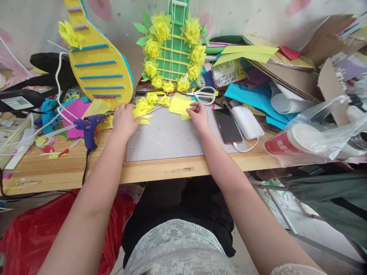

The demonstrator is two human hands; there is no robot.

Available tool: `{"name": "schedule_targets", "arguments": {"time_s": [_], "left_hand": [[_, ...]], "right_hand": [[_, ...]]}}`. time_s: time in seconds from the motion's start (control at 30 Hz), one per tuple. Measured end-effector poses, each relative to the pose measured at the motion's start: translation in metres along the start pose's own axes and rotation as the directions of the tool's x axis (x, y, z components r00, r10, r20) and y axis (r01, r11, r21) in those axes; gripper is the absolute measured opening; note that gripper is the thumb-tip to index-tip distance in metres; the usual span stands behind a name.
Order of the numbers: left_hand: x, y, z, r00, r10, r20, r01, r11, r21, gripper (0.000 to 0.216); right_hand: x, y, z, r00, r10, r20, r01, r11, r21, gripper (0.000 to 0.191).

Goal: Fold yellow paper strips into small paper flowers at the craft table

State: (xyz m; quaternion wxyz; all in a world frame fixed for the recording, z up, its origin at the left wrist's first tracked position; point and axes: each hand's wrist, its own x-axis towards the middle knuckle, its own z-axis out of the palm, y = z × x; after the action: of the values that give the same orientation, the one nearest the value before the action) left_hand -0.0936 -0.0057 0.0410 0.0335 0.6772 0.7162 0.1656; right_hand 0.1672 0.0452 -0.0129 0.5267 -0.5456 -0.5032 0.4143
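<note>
My left hand (125, 120) lies at the left edge of the grey cutting mat (166, 137), thumb spread from the fingers, against a pile of cut yellow paper petals (142, 110). On the mat's far side, my right hand (198, 117) has its fingers and thumb drawn together at the right edge of a small stack of yellow paper (179, 104). Between the hands, finished yellow paper flowers (152, 98) sit along the mat's back. Behind them stands a green guitar-shaped craft (174, 57) ringed with yellow flowers. White-handled scissors (205, 94) lie just beyond my right hand.
A blue glue gun (89, 130) with its cord is left of my left arm. A yellow pear-shaped instrument craft (100, 72) leans behind it. To the right are a phone (228, 126), a white power bank (248, 122), a bagged cup (286, 141) and piled paper (255, 91).
</note>
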Motion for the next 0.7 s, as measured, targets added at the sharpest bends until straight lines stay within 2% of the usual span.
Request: {"name": "schedule_targets", "arguments": {"time_s": [0.1, 0.2, 0.27, 0.43, 0.57, 0.7], "left_hand": [[0.000, -0.012, 0.006, 0.975, 0.195, 0.103, -0.200, 0.979, 0.040, 0.046], [-0.002, -0.021, 0.009, 0.950, 0.305, 0.072, -0.307, 0.951, 0.021, 0.033], [-0.004, -0.025, 0.010, 0.950, 0.307, 0.062, -0.308, 0.951, 0.019, 0.030], [-0.004, -0.021, 0.008, 0.910, 0.332, 0.249, -0.338, 0.941, -0.019, 0.029], [-0.002, -0.013, 0.003, 0.881, 0.359, 0.308, -0.344, 0.933, -0.103, 0.024], [-0.001, -0.007, 0.001, 0.873, 0.252, 0.418, -0.206, 0.967, -0.152, 0.037]], "right_hand": [[-0.001, -0.002, 0.001, 1.000, 0.005, -0.010, -0.005, 1.000, -0.005, 0.018], [-0.002, -0.003, 0.003, 1.000, 0.008, -0.015, -0.008, 1.000, -0.014, 0.018], [-0.002, -0.002, 0.004, 1.000, 0.001, -0.016, -0.002, 1.000, -0.027, 0.018], [-0.002, 0.002, 0.006, 1.000, 0.001, 0.000, -0.001, 0.999, -0.036, 0.018], [-0.002, 0.005, 0.007, 0.999, -0.032, 0.009, 0.032, 0.998, -0.047, 0.019], [-0.002, 0.006, 0.007, 0.999, -0.041, 0.006, 0.041, 0.997, -0.059, 0.018]]}}
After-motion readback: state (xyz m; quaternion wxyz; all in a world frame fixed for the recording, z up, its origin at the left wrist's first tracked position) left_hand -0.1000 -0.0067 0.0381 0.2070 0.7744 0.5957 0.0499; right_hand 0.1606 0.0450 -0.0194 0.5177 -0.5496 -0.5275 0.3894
